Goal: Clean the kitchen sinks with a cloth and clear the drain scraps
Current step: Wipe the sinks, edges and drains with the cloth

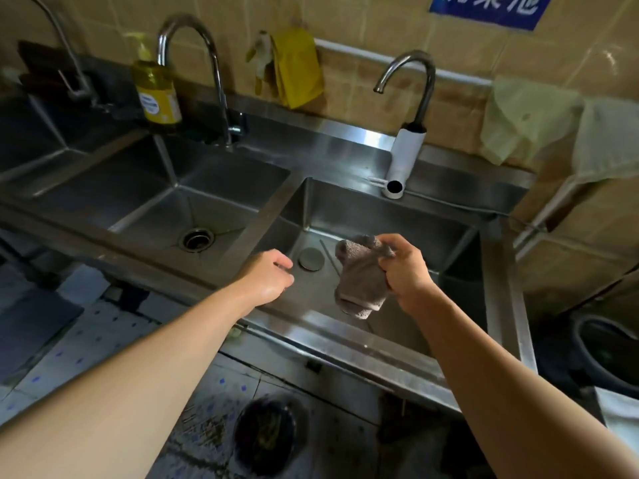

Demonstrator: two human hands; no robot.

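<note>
A: Where are the hands?

B: Both hang over the right sink (387,216). The right hand (403,271) grips a grey cloth (359,278) by its top, and the cloth dangles clear of the basin floor. The left hand (268,276) holds nothing; its fingers curl loosely just above the divider (273,216) between the basins.

A: Room to move?

B: Under the cloth the basin floor lies open out to its walls. The front rim (345,344) runs beneath both forearms.

A: What is in the basins?

B: Between the hands a round plug (310,259) sits in the right sink's drain. Past the left hand, the left sink (155,202) shows an open drain (196,238); I cannot tell whether scraps lie in it.

A: And below?

B: A dark bucket (268,433) stands on the floor under the left forearm, with something murky inside.
</note>
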